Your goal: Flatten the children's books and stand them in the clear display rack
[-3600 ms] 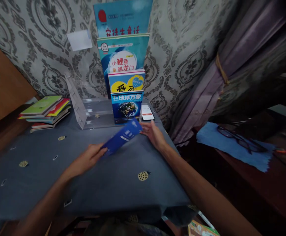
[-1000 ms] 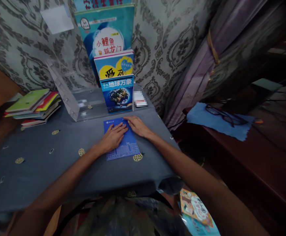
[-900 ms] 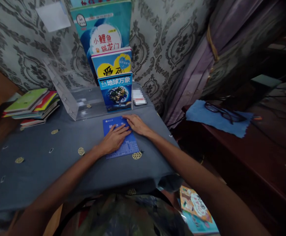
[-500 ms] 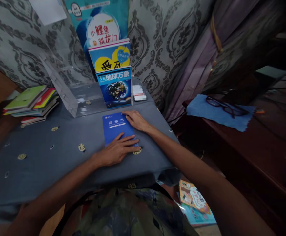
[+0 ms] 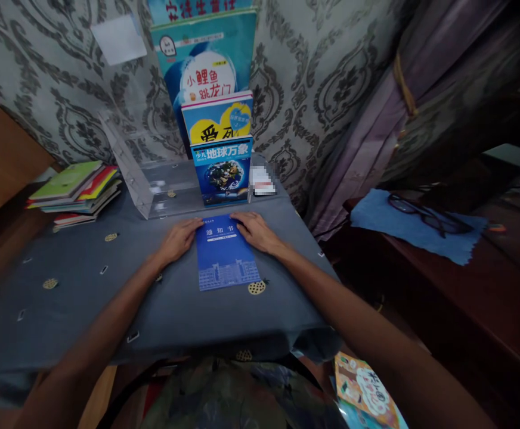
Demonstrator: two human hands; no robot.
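Nearest: camouflage clothing (image 5: 237,393), below the booklet. Picture books (image 5: 362,387) low down, right of the booklet and past the table edge. Tablecloth (image 5: 175,319), grey-blue with pineapple print, under the booklet. Booklet (image 5: 228,256) lies flat, blue cover up, white characters on top, building print at its near end. Left hand (image 5: 179,239) at the booklet's far left corner, fingers stretched out, tips touching the edge. Right hand (image 5: 260,233) at its far right corner, fingers straight, thumb apart, tips on the edge. Well right of the booklet: glasses (image 5: 441,221) on a blue cloth (image 5: 383,217). Well left of it: stack (image 5: 70,182), colourful. Just behind the booklet: clear rack (image 5: 128,170), Earth book (image 5: 223,176) upright in front, taller books (image 5: 206,44) behind. Phone (image 5: 262,176), partly pixelated, behind-right of the booklet. Farthest behind: patterned wall (image 5: 318,89); curtain (image 5: 358,158) behind-right.
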